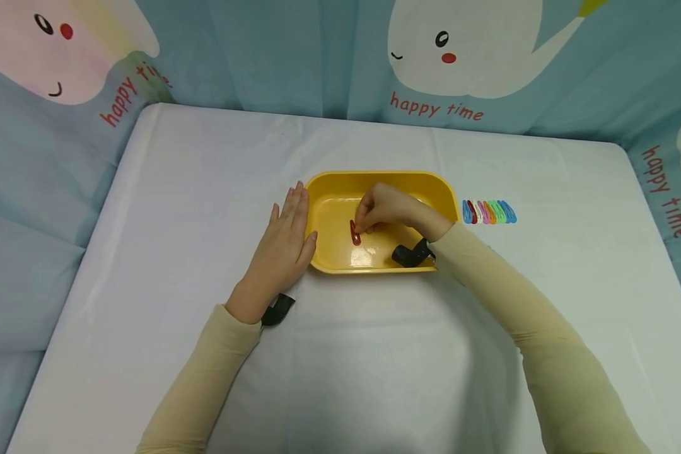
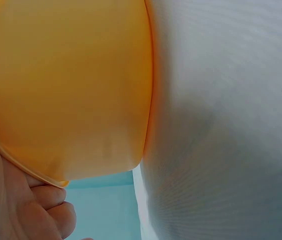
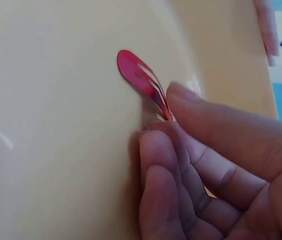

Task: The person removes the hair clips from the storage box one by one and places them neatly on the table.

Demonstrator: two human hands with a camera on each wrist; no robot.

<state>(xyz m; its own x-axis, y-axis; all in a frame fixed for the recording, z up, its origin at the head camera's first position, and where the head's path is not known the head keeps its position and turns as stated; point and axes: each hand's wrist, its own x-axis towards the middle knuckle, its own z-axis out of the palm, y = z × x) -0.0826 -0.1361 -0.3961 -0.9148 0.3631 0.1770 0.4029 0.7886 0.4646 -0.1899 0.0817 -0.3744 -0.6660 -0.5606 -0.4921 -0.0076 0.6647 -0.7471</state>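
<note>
A red snap hair clip (image 1: 355,238) is over the floor of the yellow tray (image 1: 328,217), pinched between the thumb and fingers of my right hand (image 1: 390,207). In the right wrist view the clip's rounded red end (image 3: 131,70) points away from the fingertips, and its other end is hidden by them. My left hand (image 1: 280,252) rests along the tray's left rim with its fingers extended. From the left wrist view, the tray's outer wall (image 2: 71,90) fills much of the picture, with the left hand's fingers (image 2: 36,215) at the rim.
Right of the tray, several hair clips (image 1: 489,212) in blue, red, white, pink, orange and green lie side by side on the white tablecloth (image 1: 340,366). Black wrist devices (image 1: 411,255) are strapped at both cuffs. A blue printed curtain (image 1: 272,57) hangs behind the table.
</note>
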